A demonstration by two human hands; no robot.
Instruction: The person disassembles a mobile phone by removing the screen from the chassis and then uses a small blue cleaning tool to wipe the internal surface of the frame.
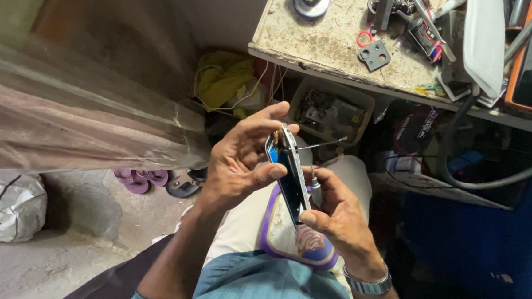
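Left hand (237, 160) gripped a slim dark-screened smartphone with a silver frame (289, 172) edge-up over the lap, thumb pressed on the glass to steady it. Right hand (336, 215) was closed on the phone's lower end and a thin metal-shafted screwdriver (321, 145), its tip at the upper edge. A cluttered, grimy workbench (322, 42) stood just ahead, with loose parts on it.
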